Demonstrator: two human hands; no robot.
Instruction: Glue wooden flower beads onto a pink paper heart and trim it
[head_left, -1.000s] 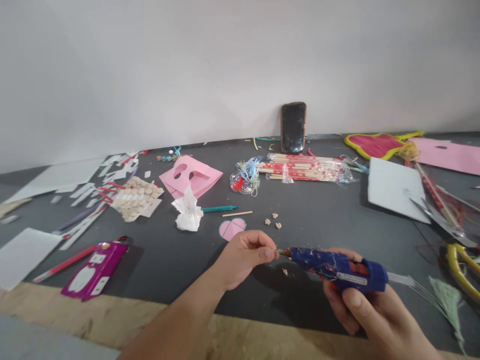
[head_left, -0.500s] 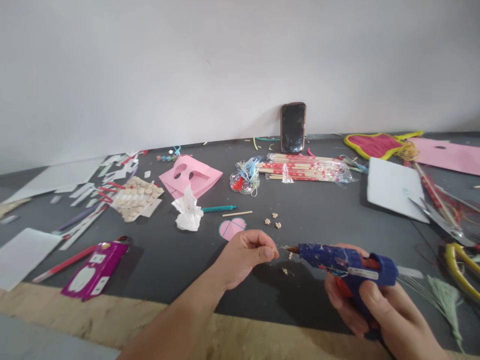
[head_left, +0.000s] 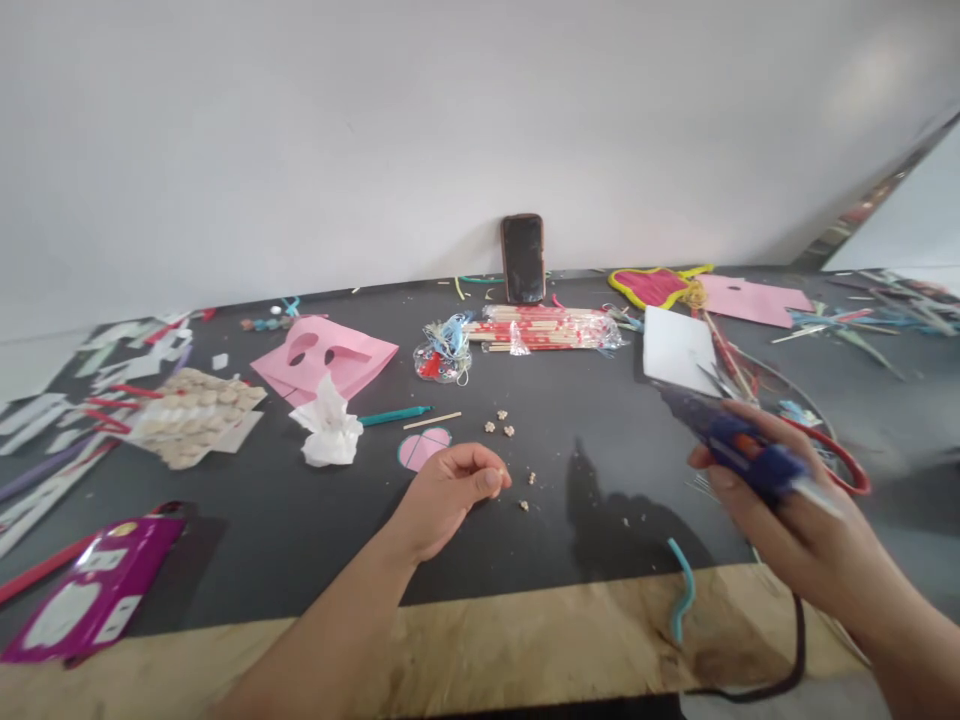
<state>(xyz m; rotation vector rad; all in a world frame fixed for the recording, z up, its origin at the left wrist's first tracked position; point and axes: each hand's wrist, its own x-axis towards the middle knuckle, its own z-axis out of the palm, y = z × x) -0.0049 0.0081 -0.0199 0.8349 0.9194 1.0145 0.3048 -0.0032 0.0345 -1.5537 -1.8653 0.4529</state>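
The left hand (head_left: 442, 500) is low on the dark mat (head_left: 600, 425), near the middle of the view. Its fingers (head_left: 484, 477) are curled in tight, with the thumb pressed up to them. They make a small pinch, not a wide gap. I cannot tell if a tiny thing is held in that pinch.

The right hand (head_left: 795, 510) is at the right side of the view. It is wrapped around a blue glue gun (head_left: 739, 445), and the gun is a bit blurry. The tip of the gun points up and to the left, well away from the left hand.

Three little wood flowers (head_left: 499, 424) lie loose on the mat, just above the left hand's fingers. Tiny wood crumbs (head_left: 530, 479) lie just right of those fingers. I see no flower stuck onto anything.

A pink paper circle (head_left: 424, 448) lies near the flowers, with a white tissue (head_left: 326, 430) to its left. A pink paper mask (head_left: 322, 360) is above the tissue. A phone (head_left: 523, 258) leans on the wall (head_left: 375, 120) at the top middle. A bag of sticks (head_left: 544, 328) lies just right of the phone's foot.
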